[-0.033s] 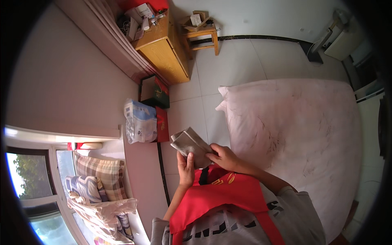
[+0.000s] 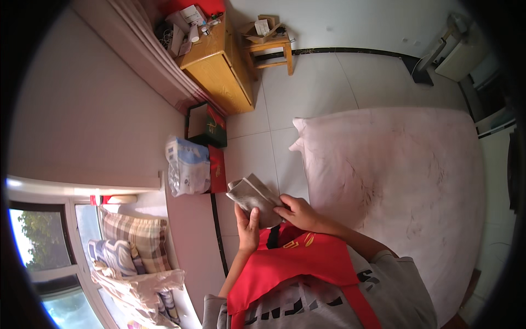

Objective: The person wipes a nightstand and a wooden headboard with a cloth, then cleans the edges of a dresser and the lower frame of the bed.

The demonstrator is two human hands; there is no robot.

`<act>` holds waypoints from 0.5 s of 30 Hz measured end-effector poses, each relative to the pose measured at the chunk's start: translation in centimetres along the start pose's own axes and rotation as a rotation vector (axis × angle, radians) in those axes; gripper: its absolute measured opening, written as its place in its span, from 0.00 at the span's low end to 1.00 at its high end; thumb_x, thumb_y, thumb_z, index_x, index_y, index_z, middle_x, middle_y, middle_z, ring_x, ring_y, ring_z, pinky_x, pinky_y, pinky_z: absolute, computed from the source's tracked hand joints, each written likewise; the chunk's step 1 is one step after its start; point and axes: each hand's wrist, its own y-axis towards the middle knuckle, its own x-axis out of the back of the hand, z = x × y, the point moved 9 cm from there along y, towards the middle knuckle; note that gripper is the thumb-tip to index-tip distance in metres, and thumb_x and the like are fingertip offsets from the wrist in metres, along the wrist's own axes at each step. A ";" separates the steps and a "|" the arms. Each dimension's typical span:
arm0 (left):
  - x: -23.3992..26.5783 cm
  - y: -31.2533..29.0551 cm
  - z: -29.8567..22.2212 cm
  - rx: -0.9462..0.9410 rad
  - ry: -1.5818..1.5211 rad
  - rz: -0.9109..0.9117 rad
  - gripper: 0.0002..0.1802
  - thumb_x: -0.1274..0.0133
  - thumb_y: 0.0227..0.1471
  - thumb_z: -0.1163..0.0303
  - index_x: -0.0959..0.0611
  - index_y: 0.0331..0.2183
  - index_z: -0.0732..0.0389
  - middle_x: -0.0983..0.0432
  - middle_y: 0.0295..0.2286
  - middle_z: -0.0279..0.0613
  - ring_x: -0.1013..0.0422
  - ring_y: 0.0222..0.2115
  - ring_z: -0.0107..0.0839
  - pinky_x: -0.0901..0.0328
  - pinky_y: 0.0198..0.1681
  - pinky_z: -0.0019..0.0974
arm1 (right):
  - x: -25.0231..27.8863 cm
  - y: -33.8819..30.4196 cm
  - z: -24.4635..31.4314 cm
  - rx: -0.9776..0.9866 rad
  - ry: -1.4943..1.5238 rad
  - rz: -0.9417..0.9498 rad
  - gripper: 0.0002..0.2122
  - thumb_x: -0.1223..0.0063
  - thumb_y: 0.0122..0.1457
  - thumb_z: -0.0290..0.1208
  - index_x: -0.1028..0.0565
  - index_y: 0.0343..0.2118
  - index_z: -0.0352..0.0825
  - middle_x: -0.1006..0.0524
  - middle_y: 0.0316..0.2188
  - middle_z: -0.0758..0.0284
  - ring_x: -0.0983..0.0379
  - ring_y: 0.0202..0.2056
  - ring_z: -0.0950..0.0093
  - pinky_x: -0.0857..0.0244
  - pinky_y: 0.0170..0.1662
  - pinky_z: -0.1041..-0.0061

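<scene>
Both of my hands hold a folded greyish-beige cloth (image 2: 256, 200) in front of my body, above the red apron (image 2: 296, 257) that I wear. My left hand (image 2: 248, 229) grips its lower left side, thumb lying on the front and the other fingers mostly behind it. At the lower right edge, my right hand (image 2: 298, 213) pinches the cloth between thumb and fingers. Folded layers show along the upper edge of the bundle, which tilts up to the left.
To the right is a bed (image 2: 394, 181) with a pale pink sheet. Bags (image 2: 189, 164) stand along the left wall, near a wooden cabinet (image 2: 222, 71) and a stool (image 2: 268, 52) holding an open box. Cushions (image 2: 137, 233) lie on the window ledge.
</scene>
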 end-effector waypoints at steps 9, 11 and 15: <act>0.1 20.0 4.9 0.128 0.081 0.225 0.52 0.37 0.38 0.64 0.54 0.56 0.60 0.41 0.48 0.48 0.43 0.49 0.38 0.45 0.52 0.38 | 3.6 20.5 1.0 0.088 -0.002 -0.028 0.10 0.53 0.55 0.34 0.30 0.28 0.30 0.31 0.17 0.58 0.34 0.19 0.64 0.41 0.25 0.71; -2.2 24.8 1.9 0.141 0.119 0.271 0.46 0.39 0.40 0.66 0.48 0.55 0.62 0.40 0.48 0.47 0.42 0.49 0.37 0.45 0.51 0.37 | 5.1 24.3 1.2 0.014 -0.033 -0.004 0.10 0.54 0.55 0.34 0.31 0.28 0.30 0.32 0.16 0.59 0.35 0.19 0.69 0.41 0.25 0.72; -5.0 34.2 -0.4 0.150 0.390 0.517 0.39 0.42 0.42 0.69 0.43 0.53 0.64 0.39 0.47 0.48 0.41 0.48 0.35 0.44 0.50 0.35 | 9.6 30.1 1.8 -0.057 0.170 -0.112 0.09 0.56 0.56 0.31 0.31 0.30 0.30 0.29 0.20 0.62 0.35 0.22 0.77 0.40 0.27 0.77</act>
